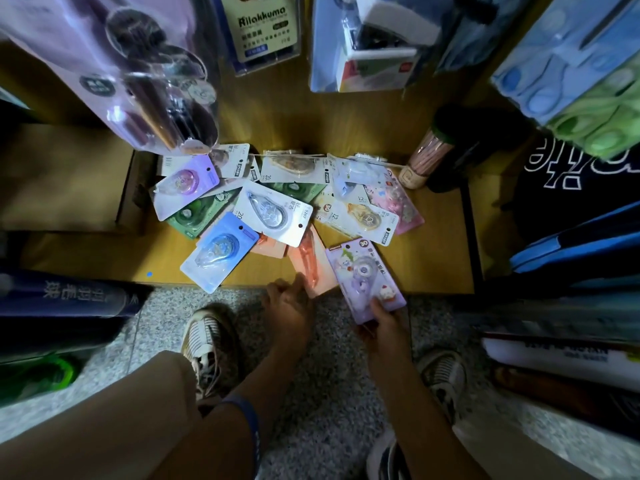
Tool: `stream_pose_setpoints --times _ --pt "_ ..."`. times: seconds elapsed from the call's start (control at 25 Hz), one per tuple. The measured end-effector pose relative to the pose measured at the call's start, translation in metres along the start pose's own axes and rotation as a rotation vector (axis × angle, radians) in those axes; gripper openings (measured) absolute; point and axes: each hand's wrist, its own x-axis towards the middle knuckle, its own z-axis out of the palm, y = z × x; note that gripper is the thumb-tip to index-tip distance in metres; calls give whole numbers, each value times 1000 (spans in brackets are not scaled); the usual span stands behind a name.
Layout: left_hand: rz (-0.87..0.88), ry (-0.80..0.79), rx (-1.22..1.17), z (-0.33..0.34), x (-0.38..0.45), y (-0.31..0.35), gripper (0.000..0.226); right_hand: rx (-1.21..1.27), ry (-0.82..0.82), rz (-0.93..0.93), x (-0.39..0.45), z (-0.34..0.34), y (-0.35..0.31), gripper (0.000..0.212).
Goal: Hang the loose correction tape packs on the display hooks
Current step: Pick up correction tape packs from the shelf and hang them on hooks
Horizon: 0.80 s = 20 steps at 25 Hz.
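Several loose correction tape packs lie in a heap point(277, 209) on the low wooden shelf point(104, 258). My right hand point(384, 323) grips the bottom end of a lilac cartoon pack point(363, 271), its thumb on the front, at the shelf's front edge. My left hand point(287, 306) reaches to an orange-pink pack point(310, 261) beside it, its fingertips touching that pack's lower edge. A blue pack point(220, 251) and a white pack point(273, 213) lie left of them. The display hooks themselves are hidden behind hanging goods.
Packaged stationery hangs overhead: a clear purple pack point(138, 74), a Rilakkuma pack point(263, 29) and blue and green scissors packs point(581, 74). A cardboard box point(69, 181) sits left on the shelf, a jar of sticks point(429, 161) right. My shoes stand on speckled floor point(329, 393).
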Motion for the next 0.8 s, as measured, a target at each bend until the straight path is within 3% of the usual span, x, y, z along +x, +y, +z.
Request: stream_pose_setpoints --times 0.08,0.12,0.2,0.28,0.36,0.44,0.56,0.72,0.8 --pt "-6 -1 -292 1 -11 12 29 -35 -26 -25 2 2 1 22" --pt "-93 -19 -464 1 -13 18 23 -63 -34 -33 4 3 2 22" --pt "-506 -92 -807 -3 -4 32 19 -138 -26 -56 10 10 -1 23" --pt "-814 -305 -1091 -4 5 37 36 -272 22 -75 17 22 -7 24" --pt "-839 -435 -1232 -6 6 43 49 -459 37 -47 28 36 -11 28" --pt "-852 -402 -1290 -6 2 47 53 -579 1 3 29 47 -10 30" --pt "-876 -314 -1246 -11 2 50 40 -566 -17 35 22 48 -4 31" --pt "-823 -317 -1158 -27 -1 48 22 -606 211 -223 34 48 -31 24" --pt "-757 -348 -1173 -35 -9 47 13 -457 96 -135 49 56 -54 23"
